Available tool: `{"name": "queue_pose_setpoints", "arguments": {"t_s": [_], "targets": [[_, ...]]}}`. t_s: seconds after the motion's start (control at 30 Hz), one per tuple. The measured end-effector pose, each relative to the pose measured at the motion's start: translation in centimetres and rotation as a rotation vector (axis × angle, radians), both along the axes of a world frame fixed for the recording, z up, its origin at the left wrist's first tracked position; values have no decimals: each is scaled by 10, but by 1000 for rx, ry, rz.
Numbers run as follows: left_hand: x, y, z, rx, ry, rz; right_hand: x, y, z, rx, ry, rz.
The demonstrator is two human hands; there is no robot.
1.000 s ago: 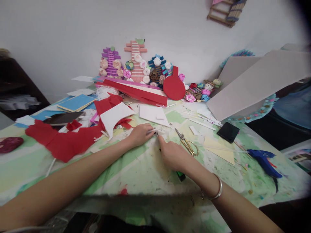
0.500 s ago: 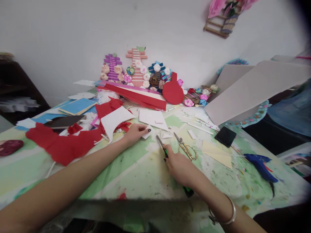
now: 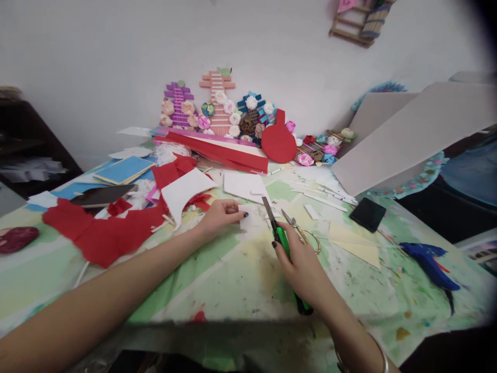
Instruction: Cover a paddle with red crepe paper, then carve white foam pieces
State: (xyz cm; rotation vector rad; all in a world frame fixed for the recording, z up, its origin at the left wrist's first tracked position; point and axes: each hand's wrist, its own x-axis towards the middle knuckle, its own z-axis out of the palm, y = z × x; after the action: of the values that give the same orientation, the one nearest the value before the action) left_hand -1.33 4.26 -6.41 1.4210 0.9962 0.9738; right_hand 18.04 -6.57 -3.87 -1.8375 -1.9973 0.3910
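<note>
Between the thumb and fingers of my left hand (image 3: 220,218) is a small white foam board piece (image 3: 246,218), close to the tabletop. My right hand (image 3: 302,261) is closed around a green and black utility knife (image 3: 284,241), its blade out and pointing away from me. The blade tip is to the right of the white piece, apart from it. Gold-handled scissors (image 3: 309,237) lie just beyond my right hand, partly covered by it. A larger white board (image 3: 243,185) with a small white strip on it lies past both hands.
Red paper (image 3: 104,235) and a curved white board (image 3: 186,192) lie on the left. At right are a black flat device (image 3: 367,214), a cream paper piece (image 3: 355,244) and a blue glue gun (image 3: 429,264). Paper-flower crafts (image 3: 219,111) stand along the wall.
My right hand has turned and lifted the utility knife, so its blade shows more clearly. My left hand has shifted slightly right with the white piece. The view has moved a little.
</note>
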Motion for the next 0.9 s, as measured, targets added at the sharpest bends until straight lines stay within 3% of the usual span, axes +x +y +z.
{"name": "queue_pose_setpoints", "arguments": {"t_s": [0.17, 0.47, 0.67, 0.9], "targets": [[9, -18, 7, 152, 219, -81, 1, -22, -4, 4, 14, -45], [17, -52, 4, 521, 403, -185, -14, -70, -17, 14, 92, -102], [18, -60, 5, 560, 376, -193, -24, -89, -20, 17, 5, -140], [15, -58, 1, 532, 341, -196, -36, -89, -18, -12, -101, -183]]}}
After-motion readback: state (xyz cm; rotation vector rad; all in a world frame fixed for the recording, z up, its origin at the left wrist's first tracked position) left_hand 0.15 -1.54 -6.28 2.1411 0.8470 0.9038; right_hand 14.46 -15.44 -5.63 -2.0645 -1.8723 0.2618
